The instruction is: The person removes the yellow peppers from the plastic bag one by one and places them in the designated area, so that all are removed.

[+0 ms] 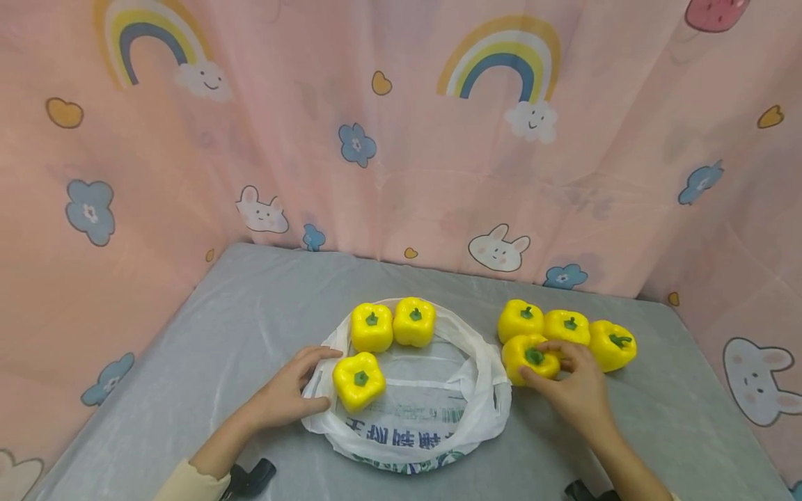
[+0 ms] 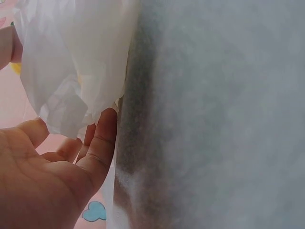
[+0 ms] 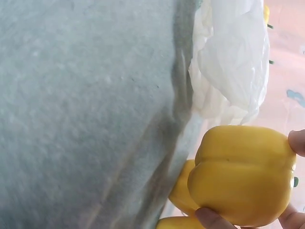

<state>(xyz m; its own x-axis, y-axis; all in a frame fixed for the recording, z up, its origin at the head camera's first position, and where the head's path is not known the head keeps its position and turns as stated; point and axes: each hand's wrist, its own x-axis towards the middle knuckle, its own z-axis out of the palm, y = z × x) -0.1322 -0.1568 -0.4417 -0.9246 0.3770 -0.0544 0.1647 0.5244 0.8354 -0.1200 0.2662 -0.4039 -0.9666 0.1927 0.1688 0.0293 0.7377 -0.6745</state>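
A white plastic bag with its mouth spread into a wide ring stands on the grey cloth. Inside it sit three yellow bell peppers: two at the back, one beside the other, and a third at the left. My left hand rests against the bag's left side, thumb and fingers apart and touching the plastic. To the right of the bag, my right hand holds another yellow bell pepper between thumb and fingers. Part of that pepper is hidden by the fingers.
Three more yellow bell peppers stand in a row behind the right hand: left, middle and right. A pink patterned curtain hangs behind the grey-covered table. Black wrist mounts show near both forearms.
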